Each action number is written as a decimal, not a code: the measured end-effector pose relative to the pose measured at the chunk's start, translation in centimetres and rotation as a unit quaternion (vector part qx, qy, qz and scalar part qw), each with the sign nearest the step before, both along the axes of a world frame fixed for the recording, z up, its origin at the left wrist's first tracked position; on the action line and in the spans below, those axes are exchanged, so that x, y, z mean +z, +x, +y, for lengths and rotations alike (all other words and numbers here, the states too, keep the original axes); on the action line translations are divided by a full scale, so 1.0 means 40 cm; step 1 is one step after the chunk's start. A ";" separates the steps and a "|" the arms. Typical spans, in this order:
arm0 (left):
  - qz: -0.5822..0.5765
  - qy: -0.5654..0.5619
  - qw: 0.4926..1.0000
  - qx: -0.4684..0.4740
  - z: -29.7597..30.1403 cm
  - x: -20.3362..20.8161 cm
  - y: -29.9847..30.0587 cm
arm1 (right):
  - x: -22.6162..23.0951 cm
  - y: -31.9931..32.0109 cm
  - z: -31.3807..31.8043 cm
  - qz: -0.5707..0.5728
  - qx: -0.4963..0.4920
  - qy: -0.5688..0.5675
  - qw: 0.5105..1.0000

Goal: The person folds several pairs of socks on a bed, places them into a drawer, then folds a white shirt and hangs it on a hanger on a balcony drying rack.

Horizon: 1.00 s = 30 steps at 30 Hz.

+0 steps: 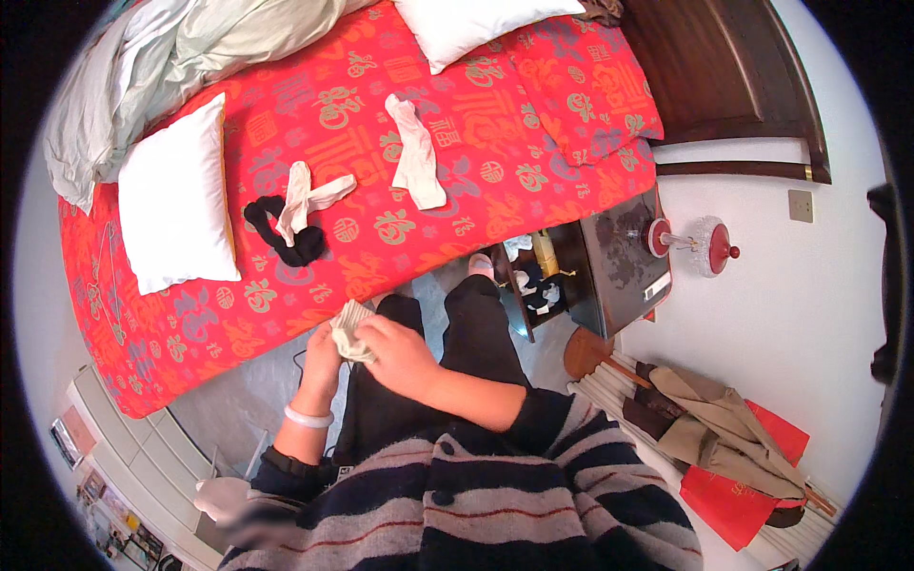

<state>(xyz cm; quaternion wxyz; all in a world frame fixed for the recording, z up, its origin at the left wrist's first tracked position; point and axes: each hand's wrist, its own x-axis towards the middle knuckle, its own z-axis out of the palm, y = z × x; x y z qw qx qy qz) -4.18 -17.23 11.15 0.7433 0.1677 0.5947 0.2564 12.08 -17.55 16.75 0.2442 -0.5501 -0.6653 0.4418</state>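
Above my lap, at the bed's near edge, both hands are closed on a pale ribbed sock [352, 319], bunched at its lower end. My left hand [324, 360] grips it from the left, a white bangle on the wrist. My right hand [393, 358] pinches it from the right; some fingertips are hidden by the fabric. On the red patterned bedspread [371, 243] beyond lie cream socks [297, 202], overlapping a black sock [303, 249]. Farther right, another cream pair of socks [416, 157] lies flat, apart from the others.
An open drawer [519, 305] beside my right leg holds small dark and white bundles. Its dark nightstand [624, 262] carries a red-based lamp [681, 240]. Pillows [179, 195] and a crumpled pale quilt [190, 62] rest on the bed. Clothes [714, 419] hang over a radiator at right.
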 end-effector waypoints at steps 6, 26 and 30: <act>-0.125 0.001 0.988 0.092 0.048 0.057 0.033 | -0.017 -0.011 0.008 -0.028 0.066 0.018 0.997; 0.577 0.294 0.745 -0.161 0.336 -0.258 0.039 | -0.461 0.311 0.587 -0.203 -0.115 0.013 0.972; 0.693 0.254 0.636 -0.227 0.466 -0.365 0.045 | -0.551 0.298 0.688 -0.207 -0.132 -0.018 0.969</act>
